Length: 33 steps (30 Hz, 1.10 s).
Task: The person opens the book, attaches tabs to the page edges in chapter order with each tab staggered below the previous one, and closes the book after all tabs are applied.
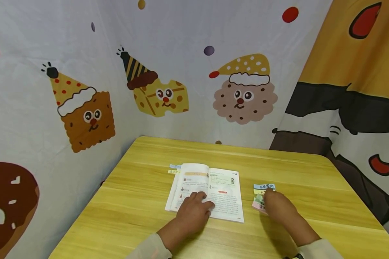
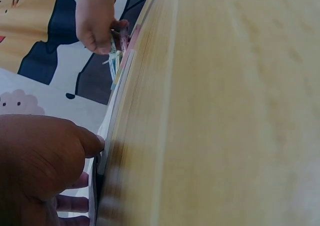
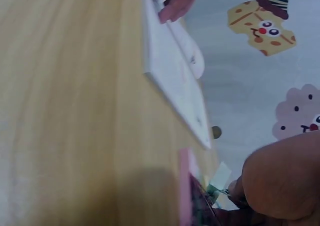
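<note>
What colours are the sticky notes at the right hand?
The sticky notes are blue, yellow, green and pink, from far to near, clearest in the head view.

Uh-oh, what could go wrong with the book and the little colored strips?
The right grip is pinching at the small paper strips, which look thin, so one might bend, tear or come up with another.

The left grip rests on the open book; if it lifts away, the pages might flip over and lose the place.

The blue and yellow tabs stick out past the pages, so a bump could crease them.
</note>
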Available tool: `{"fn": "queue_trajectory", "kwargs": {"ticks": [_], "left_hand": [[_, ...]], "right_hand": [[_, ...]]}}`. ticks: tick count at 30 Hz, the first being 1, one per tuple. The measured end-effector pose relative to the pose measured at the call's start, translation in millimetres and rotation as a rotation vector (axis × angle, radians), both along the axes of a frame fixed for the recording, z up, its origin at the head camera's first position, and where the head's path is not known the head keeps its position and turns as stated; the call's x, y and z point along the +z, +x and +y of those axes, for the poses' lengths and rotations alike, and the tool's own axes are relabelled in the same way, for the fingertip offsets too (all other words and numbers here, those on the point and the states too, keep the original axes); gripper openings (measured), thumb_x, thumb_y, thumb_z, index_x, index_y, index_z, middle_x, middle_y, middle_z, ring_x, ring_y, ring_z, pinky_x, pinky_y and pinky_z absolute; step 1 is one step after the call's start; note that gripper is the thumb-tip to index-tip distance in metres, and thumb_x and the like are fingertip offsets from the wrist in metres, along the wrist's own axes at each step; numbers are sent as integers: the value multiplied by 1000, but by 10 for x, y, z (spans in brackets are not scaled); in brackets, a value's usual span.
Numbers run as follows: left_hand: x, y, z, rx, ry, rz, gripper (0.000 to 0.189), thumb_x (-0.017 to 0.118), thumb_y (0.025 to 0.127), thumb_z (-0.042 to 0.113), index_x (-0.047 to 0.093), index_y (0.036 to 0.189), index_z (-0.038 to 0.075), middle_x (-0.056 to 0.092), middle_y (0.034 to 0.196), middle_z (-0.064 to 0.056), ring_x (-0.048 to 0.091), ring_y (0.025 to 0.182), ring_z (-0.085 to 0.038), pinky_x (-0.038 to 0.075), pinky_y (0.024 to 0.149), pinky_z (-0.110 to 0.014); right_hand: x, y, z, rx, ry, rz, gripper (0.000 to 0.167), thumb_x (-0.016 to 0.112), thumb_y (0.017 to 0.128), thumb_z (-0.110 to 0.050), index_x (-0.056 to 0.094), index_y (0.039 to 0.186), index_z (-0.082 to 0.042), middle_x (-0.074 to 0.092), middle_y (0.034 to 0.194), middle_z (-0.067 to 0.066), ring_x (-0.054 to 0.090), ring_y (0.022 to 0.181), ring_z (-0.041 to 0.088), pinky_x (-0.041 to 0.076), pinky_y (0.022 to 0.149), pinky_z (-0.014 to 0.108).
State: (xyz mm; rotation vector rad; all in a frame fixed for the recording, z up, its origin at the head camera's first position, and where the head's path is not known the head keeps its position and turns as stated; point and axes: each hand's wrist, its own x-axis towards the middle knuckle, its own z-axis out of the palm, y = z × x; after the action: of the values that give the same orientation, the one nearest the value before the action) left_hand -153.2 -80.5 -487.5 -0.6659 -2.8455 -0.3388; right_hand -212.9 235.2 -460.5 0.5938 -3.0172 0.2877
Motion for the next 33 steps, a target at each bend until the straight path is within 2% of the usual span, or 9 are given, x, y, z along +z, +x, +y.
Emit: {"fn": "queue_trajectory", "kwargs": {"ticks": [4, 8, 13, 18, 21, 25, 31, 32, 33], "left_hand": [[-12, -9, 3, 6, -9, 1, 22, 67, 99, 26, 75, 118, 31, 60, 128, -5, 53, 112, -23, 48, 85, -40], [-11, 0, 6, 2, -15, 7, 22, 67, 98, 26, 75, 118, 31, 60, 127, -5, 54, 111, -23, 48, 85, -39], [-2, 8, 7, 4, -14, 6, 22, 68, 98, 26, 75, 119, 31, 60, 128, -5, 54, 112, -23, 48, 86, -40], [7, 13, 7, 6, -12, 0, 23, 68, 98, 27, 75, 119, 31, 60, 129, -5, 53, 113, -23, 48, 87, -40], [12, 16, 9, 5, -14, 3, 22, 67, 98, 26, 75, 119, 31, 60, 128, -6, 54, 113, -23, 48, 86, -40], [21, 16, 12, 8, -18, 8, 22, 68, 98, 26, 75, 119, 31, 60, 128, -6, 54, 112, -24, 48, 86, -40], [49, 29, 11, 13, -24, 7, 23, 68, 98, 26, 75, 119, 30, 60, 128, -6, 54, 112, -23, 48, 85, -40], [56, 34, 10, 10, -24, 7, 23, 68, 98, 26, 75, 119, 30, 60, 128, -6, 54, 112, -24, 48, 85, -40], [60, 39, 10, 8, -23, 5, 23, 69, 98, 26, 75, 119, 30, 60, 128, -6, 54, 112, -24, 48, 85, -40]], "right_hand": [[102, -4, 1, -9, -7, -100, 9, 50, 95, 1, 51, 90, 9, 50, 68, 5, 49, 60, 19, 46, 55, 39], [191, -8, -2, -35, -59, -196, 18, 42, 101, -4, 53, 92, 8, 47, 70, 5, 46, 62, 20, 45, 61, 41], [276, 11, -2, -37, -135, -271, 25, 37, 105, -9, 53, 92, 4, 45, 72, 7, 46, 62, 21, 42, 62, 40], [317, 30, 12, -34, -159, -329, 26, 37, 107, -12, 56, 93, -1, 49, 77, 7, 47, 66, 21, 42, 65, 40], [344, 39, 30, -29, -182, -382, 28, 37, 109, -15, 58, 103, 2, 51, 83, 7, 48, 70, 22, 43, 69, 42], [387, 49, 55, -6, -227, -468, 33, 34, 111, -17, 55, 117, 8, 53, 88, 8, 48, 72, 22, 42, 73, 43], [415, 48, 72, 86, -221, -501, 30, 34, 110, -14, 59, 109, 2, 57, 92, 7, 53, 79, 22, 46, 75, 45], [421, 46, 76, 103, -217, -509, 32, 35, 110, -14, 60, 112, 4, 60, 98, 8, 56, 85, 23, 47, 78, 47], [426, 48, 79, 105, -227, -534, 33, 35, 110, -14, 60, 116, 7, 62, 98, 8, 56, 80, 23, 47, 78, 47]]}}
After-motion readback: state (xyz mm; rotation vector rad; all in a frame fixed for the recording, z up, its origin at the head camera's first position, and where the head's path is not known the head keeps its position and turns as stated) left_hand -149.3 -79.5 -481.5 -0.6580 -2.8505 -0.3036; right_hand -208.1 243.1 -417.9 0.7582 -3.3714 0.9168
